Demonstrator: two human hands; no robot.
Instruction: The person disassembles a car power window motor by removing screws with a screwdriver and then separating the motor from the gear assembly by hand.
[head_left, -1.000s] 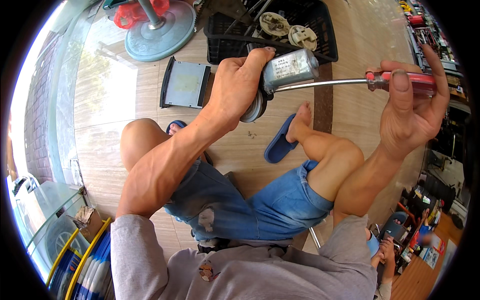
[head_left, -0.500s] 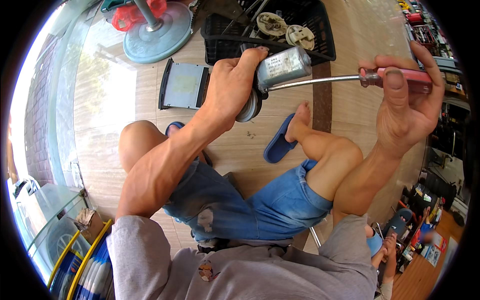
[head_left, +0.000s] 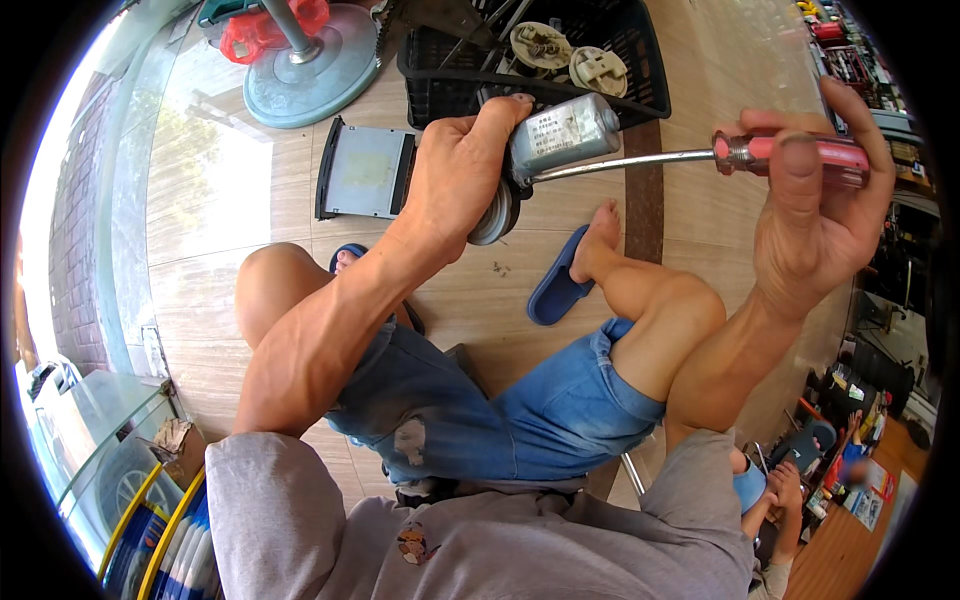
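My left hand (head_left: 455, 180) grips a small electric motor (head_left: 560, 135) with a silver cylindrical body and a round grey gear housing below. My right hand (head_left: 815, 205) holds a screwdriver (head_left: 780, 152) by its red handle. Its steel shaft runs left and its tip meets the motor near the body's lower end. Both hands are raised above my bent knees and the wooden floor.
A black plastic crate (head_left: 600, 60) with round white parts stands at the back. A grey flat panel (head_left: 365, 170) lies on the floor left of it, beside a round fan base (head_left: 310, 70). A blue slipper (head_left: 558, 290) lies by my right foot. Another person sits at the lower right (head_left: 775, 480).
Both hands with the motor and screwdriver have drifted slightly up in the picture. The grip on each is unchanged.
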